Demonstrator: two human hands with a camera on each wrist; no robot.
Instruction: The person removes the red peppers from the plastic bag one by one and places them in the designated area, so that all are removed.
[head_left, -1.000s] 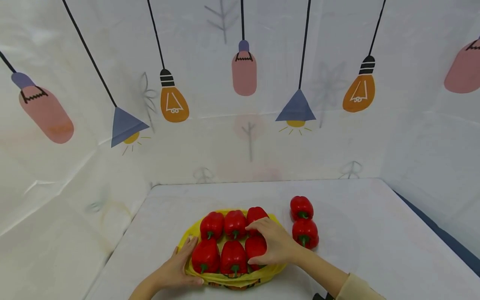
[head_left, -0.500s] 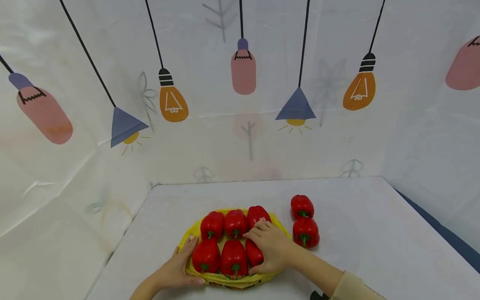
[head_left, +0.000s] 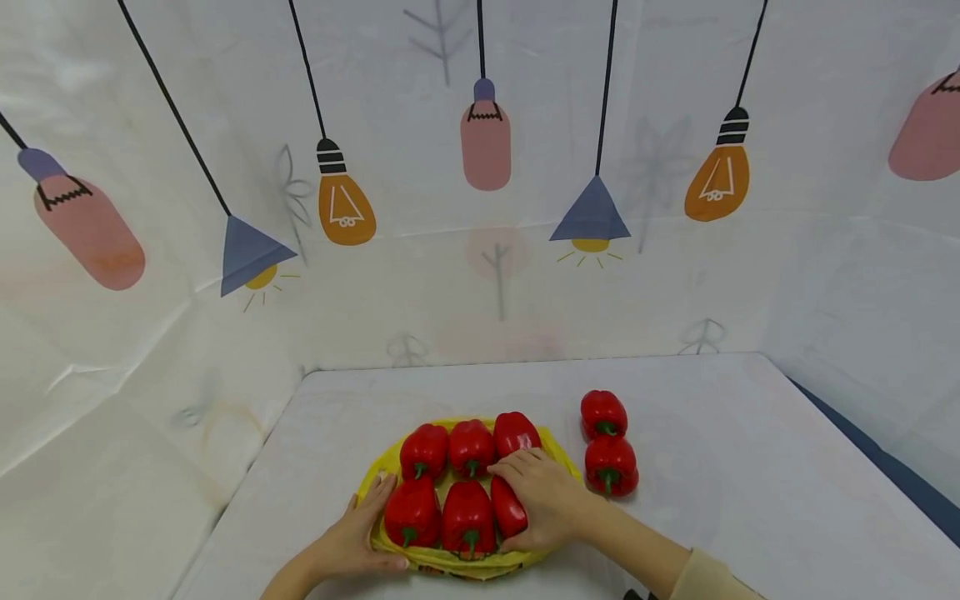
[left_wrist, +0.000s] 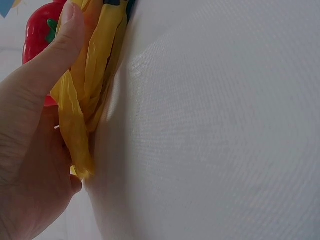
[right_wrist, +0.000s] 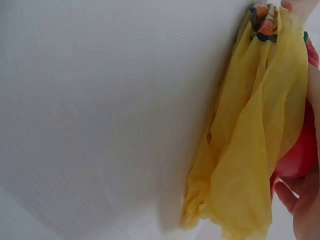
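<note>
A yellow plastic bag (head_left: 480,568) lies opened out on the white table, its rim folded down around several red bell peppers (head_left: 467,512) set in two rows. My left hand (head_left: 356,533) holds the bag's left side, fingers along the edge and thumb at the front; the left wrist view shows the thumb against the crumpled bag wall (left_wrist: 97,60). My right hand (head_left: 547,500) grips the front-right bell pepper (head_left: 508,507), covering much of it. In the right wrist view, the bag (right_wrist: 255,120) hides part of that pepper (right_wrist: 301,155).
Two more red bell peppers stand on the table right of the bag, a front one (head_left: 611,467) and a back one (head_left: 603,413). Behind the table (head_left: 720,467) hangs a white sheet (head_left: 420,292) printed with lamps. A small black object (head_left: 633,594) shows near the right sleeve.
My right hand has come down further over the front-right bell pepper, its fingers drawing back from the pepper behind it. The left hand stays at the bag's side.
</note>
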